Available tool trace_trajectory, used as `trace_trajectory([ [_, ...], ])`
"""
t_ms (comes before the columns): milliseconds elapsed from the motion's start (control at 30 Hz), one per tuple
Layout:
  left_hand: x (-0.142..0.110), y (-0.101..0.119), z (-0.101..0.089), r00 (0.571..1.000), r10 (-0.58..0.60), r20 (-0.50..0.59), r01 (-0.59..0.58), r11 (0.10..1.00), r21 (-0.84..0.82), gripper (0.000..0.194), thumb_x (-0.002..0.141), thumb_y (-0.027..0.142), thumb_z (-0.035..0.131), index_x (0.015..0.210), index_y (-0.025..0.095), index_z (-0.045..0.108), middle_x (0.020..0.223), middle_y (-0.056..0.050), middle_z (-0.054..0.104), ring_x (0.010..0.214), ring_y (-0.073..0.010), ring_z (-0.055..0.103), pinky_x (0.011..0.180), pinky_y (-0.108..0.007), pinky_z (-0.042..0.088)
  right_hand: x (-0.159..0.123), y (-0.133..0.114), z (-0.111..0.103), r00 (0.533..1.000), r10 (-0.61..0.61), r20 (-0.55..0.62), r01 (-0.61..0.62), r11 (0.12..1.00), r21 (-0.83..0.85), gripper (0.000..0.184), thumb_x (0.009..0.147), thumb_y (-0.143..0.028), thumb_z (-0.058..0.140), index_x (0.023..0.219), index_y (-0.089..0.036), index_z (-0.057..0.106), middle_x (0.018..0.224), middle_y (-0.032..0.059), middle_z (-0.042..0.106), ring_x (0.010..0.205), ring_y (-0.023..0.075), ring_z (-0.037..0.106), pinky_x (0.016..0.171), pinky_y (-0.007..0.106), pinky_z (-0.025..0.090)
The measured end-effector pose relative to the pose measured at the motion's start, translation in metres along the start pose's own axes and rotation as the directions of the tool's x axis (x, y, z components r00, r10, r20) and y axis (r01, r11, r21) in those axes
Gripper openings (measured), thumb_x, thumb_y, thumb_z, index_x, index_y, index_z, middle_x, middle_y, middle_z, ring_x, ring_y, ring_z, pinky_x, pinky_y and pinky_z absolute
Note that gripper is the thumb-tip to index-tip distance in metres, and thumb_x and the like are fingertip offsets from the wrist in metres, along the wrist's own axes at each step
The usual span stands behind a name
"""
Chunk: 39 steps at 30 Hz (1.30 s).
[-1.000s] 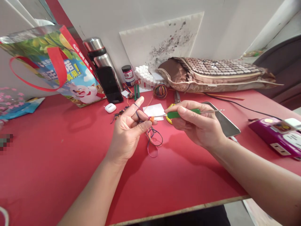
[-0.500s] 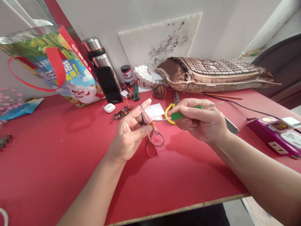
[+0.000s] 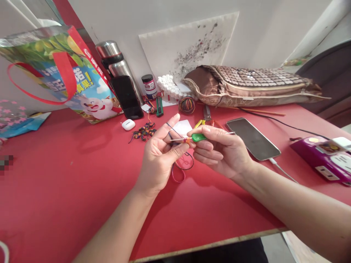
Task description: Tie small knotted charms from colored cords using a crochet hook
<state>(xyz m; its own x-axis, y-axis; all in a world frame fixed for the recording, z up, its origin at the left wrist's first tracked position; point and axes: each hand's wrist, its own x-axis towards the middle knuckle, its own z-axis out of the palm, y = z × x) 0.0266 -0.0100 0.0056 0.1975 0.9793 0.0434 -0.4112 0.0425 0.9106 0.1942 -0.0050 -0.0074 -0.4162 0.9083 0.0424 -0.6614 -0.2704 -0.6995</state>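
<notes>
Between the thumb and fingers of my left hand (image 3: 157, 160) is a small piece of orange crochet work (image 3: 187, 142). A dark blue strand of yarn (image 3: 173, 128) runs over its raised index finger, and loops of multicoloured yarn (image 3: 178, 176) hang below. My right hand (image 3: 223, 149) grips a crochet hook (image 3: 199, 137) by its green handle. The hook's thin metal shaft passes through or across the crochet work, which one I cannot tell, and its tip sticks out to the left. Both hands are close together above the red table.
Behind the hands lie a finished multicoloured crochet piece (image 3: 144, 131), a yarn ball (image 3: 187, 105), a white earbud case (image 3: 128, 124) and pliers (image 3: 207, 114). A phone (image 3: 253, 138) charges at right, near a purple power strip (image 3: 320, 157). A shopping bag (image 3: 90, 87) and steel flask (image 3: 120, 67) stand at left.
My right hand has moved left, bringing the hook to the crochet work so its tip shows beyond it. The phone on the table has come into fuller view.
</notes>
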Motion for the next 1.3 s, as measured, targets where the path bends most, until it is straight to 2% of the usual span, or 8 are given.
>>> trace_trajectory([
  [200, -0.001, 0.0, -0.001, 0.993, 0.053, -0.108, -0.05, 0.998, 0.037, 0.051, 0.074, 0.01, 0.09, 0.122, 0.026, 0.08, 0.079, 0.003, 0.068, 0.082, -0.0152, 0.069, 0.09, -0.031, 0.057, 0.001, 0.004, 0.004, 0.999, 0.016, -0.029, -0.014, 0.999, 0.044, 0.016, 0.094, -0.028, 0.07, 0.091, -0.015, 0.079, 0.062, -0.0067, 0.04, 0.044, 0.0037, 0.02, 0.042, 0.021, 0.024],
  [367, 0.002, -0.002, -0.002, 0.991, 0.082, -0.109, -0.076, 0.996, 0.056, 0.051, 0.075, 0.01, 0.089, 0.123, 0.024, 0.079, 0.08, 0.004, 0.071, 0.082, -0.0127, 0.069, 0.086, -0.025, 0.056, -0.002, 0.004, 0.01, 0.997, -0.052, -0.063, 0.052, 0.999, -0.008, 0.017, 0.095, -0.03, 0.074, 0.091, -0.014, 0.079, 0.065, -0.0058, 0.046, 0.047, 0.0036, 0.027, 0.045, 0.021, 0.03],
  [633, 0.003, -0.003, 0.0, 0.994, 0.043, -0.105, -0.045, 0.999, -0.022, 0.054, 0.069, 0.01, 0.094, 0.12, 0.022, 0.079, 0.075, 0.006, 0.07, 0.078, -0.0091, 0.07, 0.085, -0.021, 0.057, -0.005, 0.006, 0.002, 0.954, -0.3, -0.018, 0.273, 0.889, -0.367, 0.021, 0.1, -0.035, 0.073, 0.108, -0.018, 0.08, 0.065, -0.003, 0.059, 0.052, 0.0081, 0.048, 0.05, 0.025, 0.038],
  [733, 0.003, -0.003, -0.004, 0.992, 0.026, -0.124, -0.026, 1.0, 0.003, 0.06, 0.064, 0.012, 0.097, 0.121, 0.021, 0.078, 0.075, 0.007, 0.069, 0.075, -0.0078, 0.067, 0.079, -0.018, 0.057, -0.002, 0.009, -0.004, 0.928, -0.366, 0.072, 0.338, 0.745, -0.575, 0.022, 0.102, -0.033, 0.069, 0.112, -0.016, 0.079, 0.07, -0.0018, 0.062, 0.055, 0.0091, 0.05, 0.051, 0.026, 0.041],
  [800, 0.003, -0.004, -0.006, 0.992, 0.026, -0.125, -0.025, 1.0, 0.009, 0.061, 0.063, 0.013, 0.097, 0.122, 0.02, 0.078, 0.074, 0.007, 0.068, 0.074, -0.0074, 0.066, 0.078, -0.018, 0.056, -0.002, 0.009, -0.006, 0.893, -0.424, 0.153, 0.397, 0.579, -0.712, 0.018, 0.102, -0.028, 0.068, 0.109, -0.016, 0.079, 0.077, 0.0012, 0.068, 0.061, 0.0105, 0.056, 0.056, 0.027, 0.045],
  [967, 0.003, -0.007, -0.004, 0.994, 0.034, -0.103, -0.034, 0.999, 0.004, 0.059, 0.072, 0.013, 0.091, 0.128, 0.019, 0.074, 0.078, 0.005, 0.07, 0.08, -0.0091, 0.068, 0.084, -0.021, 0.056, -0.002, 0.009, -0.011, 0.721, -0.569, 0.395, 0.554, 0.13, -0.823, 0.013, 0.102, -0.018, 0.066, 0.11, -0.015, 0.076, 0.093, 0.0065, 0.077, 0.082, 0.0145, 0.069, 0.076, 0.029, 0.055],
  [1033, 0.002, -0.008, -0.003, 0.995, 0.036, -0.089, -0.035, 0.999, 0.014, 0.056, 0.077, 0.014, 0.088, 0.131, 0.019, 0.073, 0.082, 0.003, 0.074, 0.085, -0.0115, 0.071, 0.087, -0.024, 0.056, -0.002, 0.009, -0.012, 0.68, -0.591, 0.435, 0.57, 0.052, -0.82, 0.015, 0.103, -0.015, 0.064, 0.115, -0.015, 0.074, 0.098, 0.0082, 0.078, 0.087, 0.0156, 0.071, 0.08, 0.029, 0.057],
  [1300, -0.002, -0.011, 0.003, 0.987, 0.044, -0.152, -0.035, 0.998, 0.061, 0.053, 0.082, 0.011, 0.082, 0.133, 0.02, 0.072, 0.083, 0.002, 0.074, 0.083, -0.0114, 0.068, 0.084, -0.023, 0.054, -0.002, 0.018, -0.012, 0.648, -0.586, 0.487, 0.555, -0.075, -0.828, 0.022, 0.106, -0.015, 0.058, 0.125, -0.017, 0.067, 0.108, 0.0125, 0.077, 0.096, 0.0195, 0.073, 0.084, 0.033, 0.06],
])
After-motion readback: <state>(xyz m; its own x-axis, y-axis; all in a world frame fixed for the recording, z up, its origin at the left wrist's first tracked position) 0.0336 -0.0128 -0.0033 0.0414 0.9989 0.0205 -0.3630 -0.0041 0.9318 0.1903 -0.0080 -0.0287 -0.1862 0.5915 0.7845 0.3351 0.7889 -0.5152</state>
